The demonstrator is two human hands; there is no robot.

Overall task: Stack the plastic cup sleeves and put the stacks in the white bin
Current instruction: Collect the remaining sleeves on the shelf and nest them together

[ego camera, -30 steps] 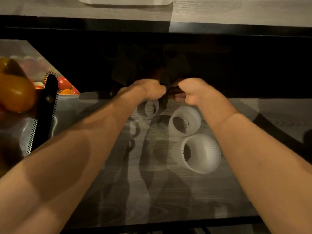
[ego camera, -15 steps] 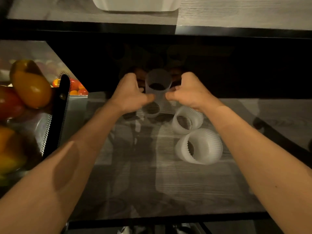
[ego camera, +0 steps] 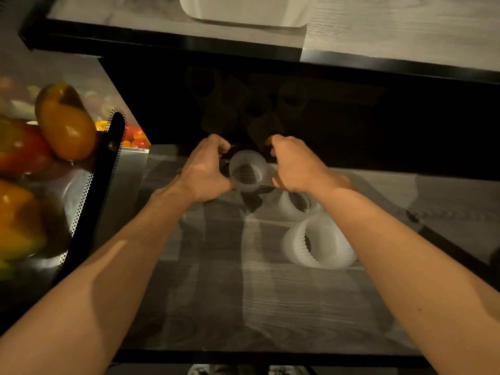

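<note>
Here, both hands meet on one white ribbed cup sleeve [ego camera: 247, 171], and its open mouth faces up at the camera. The left hand [ego camera: 205, 171] has its grip closed on the left side of this cup sleeve, with the thumb on the near wall and the fingers curled round the far wall. The right hand [ego camera: 295, 166] has its grip closed on the right side in the same way. I cannot tell if the cup sleeve touches the grey wood worktop [ego camera: 243, 307] or hangs just over it. A second sleeve [ego camera: 296, 209] lies on its side just to the right of the cup sleeve and nearer to us, partly hidden under the right wrist. A third sleeve [ego camera: 319, 244] lies on its side nearer again, touching the second sleeve. The white bin [ego camera: 243, 9] sits far beyond the cup sleeve, up on a higher grey board. Well to the left of the cup sleeve is a metal basket [ego camera: 89, 185] full of little holes, with an orange pepper [ego camera: 65, 123] and a red pepper [ego camera: 19, 150] in it.
</note>
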